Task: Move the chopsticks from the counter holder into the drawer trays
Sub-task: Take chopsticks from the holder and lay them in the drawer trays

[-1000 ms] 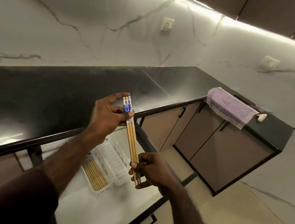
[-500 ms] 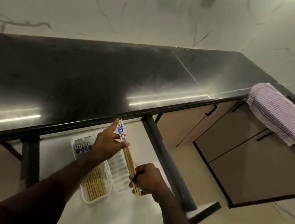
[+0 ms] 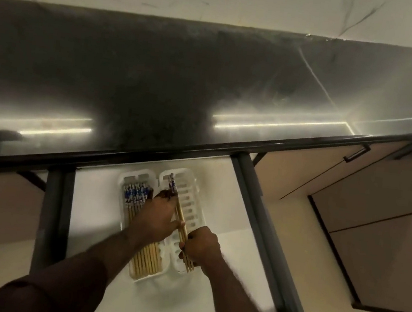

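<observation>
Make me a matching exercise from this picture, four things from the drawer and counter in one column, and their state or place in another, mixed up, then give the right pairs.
Things:
1. left tray
2. right tray
3. held chopsticks
4. counter

States:
A. black and glossy, above the drawer
B. gripped by left hand and right hand
C. filled with a row of chopsticks
D. slotted, mostly bare

Pairs: 1-C, 2-D, 3-B, 4-A

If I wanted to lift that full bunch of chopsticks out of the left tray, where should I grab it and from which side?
Probably from above, pinching across the bundle of chopsticks near its blue patterned ends, which lie exposed at the far end of the left tray. The left hand covers the middle, and the tray walls hem in both sides, so a sideways approach looks blocked.
</observation>
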A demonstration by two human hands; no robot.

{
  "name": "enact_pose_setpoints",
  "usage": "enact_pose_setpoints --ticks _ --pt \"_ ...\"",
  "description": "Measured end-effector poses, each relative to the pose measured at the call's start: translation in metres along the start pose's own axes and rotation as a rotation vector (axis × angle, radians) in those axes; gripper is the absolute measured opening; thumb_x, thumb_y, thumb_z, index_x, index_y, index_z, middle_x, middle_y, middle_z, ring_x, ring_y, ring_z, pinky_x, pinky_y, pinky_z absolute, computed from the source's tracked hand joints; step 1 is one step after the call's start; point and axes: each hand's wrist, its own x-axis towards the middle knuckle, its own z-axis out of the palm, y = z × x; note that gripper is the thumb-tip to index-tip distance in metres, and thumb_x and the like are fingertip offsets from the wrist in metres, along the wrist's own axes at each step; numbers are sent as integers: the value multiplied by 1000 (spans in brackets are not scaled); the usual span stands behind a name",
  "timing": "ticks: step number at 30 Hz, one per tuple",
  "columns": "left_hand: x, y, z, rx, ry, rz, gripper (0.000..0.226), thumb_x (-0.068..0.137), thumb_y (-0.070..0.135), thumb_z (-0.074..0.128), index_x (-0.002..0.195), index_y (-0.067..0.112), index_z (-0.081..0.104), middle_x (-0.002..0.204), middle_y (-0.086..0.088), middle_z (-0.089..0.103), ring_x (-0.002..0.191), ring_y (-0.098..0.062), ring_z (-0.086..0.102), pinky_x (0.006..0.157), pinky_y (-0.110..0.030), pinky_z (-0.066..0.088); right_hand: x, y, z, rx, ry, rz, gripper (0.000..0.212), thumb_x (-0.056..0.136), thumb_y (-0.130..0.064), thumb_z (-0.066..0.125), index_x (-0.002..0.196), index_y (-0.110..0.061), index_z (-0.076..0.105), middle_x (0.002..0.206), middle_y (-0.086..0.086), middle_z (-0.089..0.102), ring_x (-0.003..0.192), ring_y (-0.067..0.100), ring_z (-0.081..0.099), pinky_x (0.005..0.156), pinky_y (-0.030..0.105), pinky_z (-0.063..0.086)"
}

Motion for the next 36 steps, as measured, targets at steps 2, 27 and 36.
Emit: enact_pose_setpoints --ticks 2,27,36 --pt "3 1 5 173 -37 21 66 88 49 57 142 16 38 146 -4 44 139 -22 33 118 -46 21 11 1 9 -32 7 17 23 69 -22 73 88 -11 72 84 6 77 79 22 75 75 41 62" --pt "26 5 28 613 -240 91 67 92 48 44 145 8 34 159 -18 19 149 -35 2 110 -57 -24 8 9 36 -376 232 -169 24 97 -30 52 115 -16 59 111 3 69 97 22 67 81 31 53" --pt "23 10 28 676 -211 94 67 92 47 46 144 6 35 154 -18 31 148 -36 9 105 -53 -27 -1 8 35 -360 177 -265 50 92 -30 62 139 -30 46 125 0 64 106 21 64 90 35 55"
